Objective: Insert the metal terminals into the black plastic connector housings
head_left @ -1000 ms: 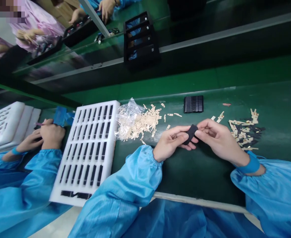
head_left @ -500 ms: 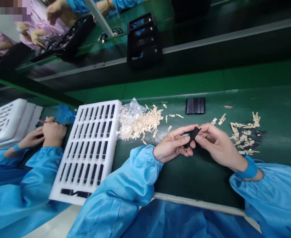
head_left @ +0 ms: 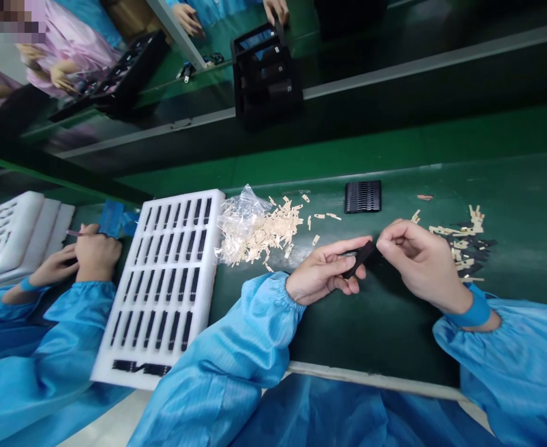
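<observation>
My left hand (head_left: 322,272) pinches a small flat black part (head_left: 359,257) between thumb and fingers above the green bench. My right hand (head_left: 417,257) is closed in a pinch just right of that part, its fingertips at or very near the part's end; whether it grips it is hard to tell. A white foam tray (head_left: 210,261) with rows of slots filled with black parts lies to the left of my left sleeve. A heap of small beige strips (head_left: 273,230) beside a clear plastic bag (head_left: 240,217) lies just beyond my left hand.
A mixed pile of beige and black pieces (head_left: 464,248) lies right of my right hand. A small black ribbed block (head_left: 363,196) sits farther back. A co-worker's hands (head_left: 87,254) in blue sleeves work at the left beside stacked white trays (head_left: 7,233). Black racks (head_left: 264,74) stand beyond.
The black part has turned from broadside to edge-on in my left fingers. My right hand has drawn slightly right, its fingers curling into a tighter pinch.
</observation>
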`<act>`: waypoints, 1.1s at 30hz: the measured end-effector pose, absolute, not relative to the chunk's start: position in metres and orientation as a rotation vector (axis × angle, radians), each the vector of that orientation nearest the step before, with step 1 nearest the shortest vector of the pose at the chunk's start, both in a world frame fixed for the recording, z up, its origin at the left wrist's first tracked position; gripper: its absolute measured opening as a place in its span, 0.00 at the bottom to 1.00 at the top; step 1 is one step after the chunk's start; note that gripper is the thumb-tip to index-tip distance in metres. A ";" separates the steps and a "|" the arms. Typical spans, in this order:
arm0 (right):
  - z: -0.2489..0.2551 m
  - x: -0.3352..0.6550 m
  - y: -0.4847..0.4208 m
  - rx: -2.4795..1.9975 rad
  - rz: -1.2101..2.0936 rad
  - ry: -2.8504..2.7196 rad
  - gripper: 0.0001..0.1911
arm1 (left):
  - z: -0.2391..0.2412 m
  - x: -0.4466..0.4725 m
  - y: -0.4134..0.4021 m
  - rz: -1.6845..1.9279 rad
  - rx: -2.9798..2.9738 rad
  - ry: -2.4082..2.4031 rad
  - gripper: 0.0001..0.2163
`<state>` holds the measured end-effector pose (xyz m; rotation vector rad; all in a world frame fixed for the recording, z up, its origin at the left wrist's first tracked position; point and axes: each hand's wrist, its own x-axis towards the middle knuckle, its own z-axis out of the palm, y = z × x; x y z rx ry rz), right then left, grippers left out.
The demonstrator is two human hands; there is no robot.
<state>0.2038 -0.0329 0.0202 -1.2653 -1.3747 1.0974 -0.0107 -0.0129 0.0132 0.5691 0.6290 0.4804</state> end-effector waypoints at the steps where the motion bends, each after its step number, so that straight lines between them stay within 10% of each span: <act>1: 0.019 0.204 -0.033 -1.268 1.079 -1.392 0.12 | 0.013 -0.011 -0.013 0.480 0.570 0.632 0.28; 33: 0.022 0.192 -0.039 -1.186 1.313 -1.306 0.14 | 0.010 -0.009 -0.013 0.516 0.648 0.574 0.23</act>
